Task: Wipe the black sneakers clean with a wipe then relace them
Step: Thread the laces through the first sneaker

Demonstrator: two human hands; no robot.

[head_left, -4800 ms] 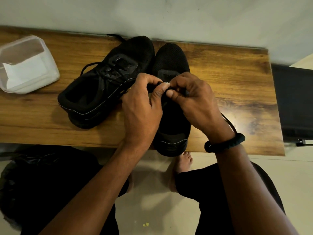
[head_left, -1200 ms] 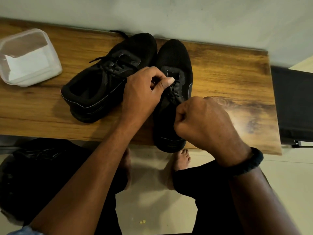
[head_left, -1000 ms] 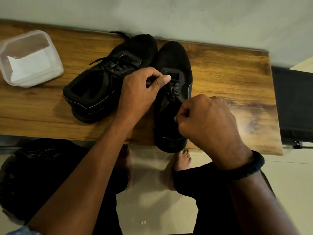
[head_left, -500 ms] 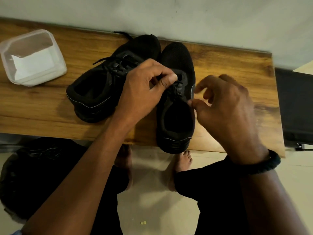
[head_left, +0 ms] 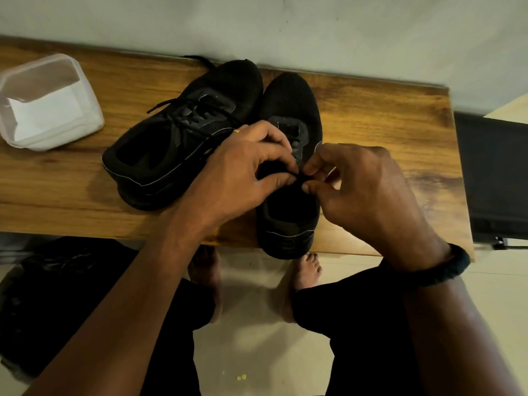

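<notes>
- The wooden table (head_left: 385,115) stands against a pale wall, and both black sneakers sit on its middle part.
- The straight sneaker (head_left: 288,104) points its toe at the table's back edge. Its heel hangs slightly over the table's front edge.
- The angled sneaker (head_left: 160,164) lies on the table just to the left of the first. Its toe touches the other shoe's toe near the back edge and its heel swings out towards the table's left end. Its laces (head_left: 183,107) are threaded, with loose ends trailing over its upper and one reaching the table's back edge.
- The left hand (head_left: 243,172) is curled over the throat of the straight sneaker, thumb and fingertips pinched together on a black lace (head_left: 298,176). A ring (head_left: 236,131) shows on one finger.
- The right hand (head_left: 365,190) meets it from the table's right side, thumb and forefinger pinching the same lace. Its other fingers are bent loosely above.
- The lace is hard to tell apart from the dark shoe, so I cannot tell which eyelet it runs through.
- A black wristband (head_left: 445,267) circles the right wrist, just past the table's front edge.
- A clear plastic tub (head_left: 91,110) holding white wipes (head_left: 43,110) sits at the table's left end, well apart from the shoes.
- Two bare feet (head_left: 307,270) rest on the floor under the table's front edge.
- A dark bag (head_left: 43,295) lies on the floor below the table's left part.
</notes>
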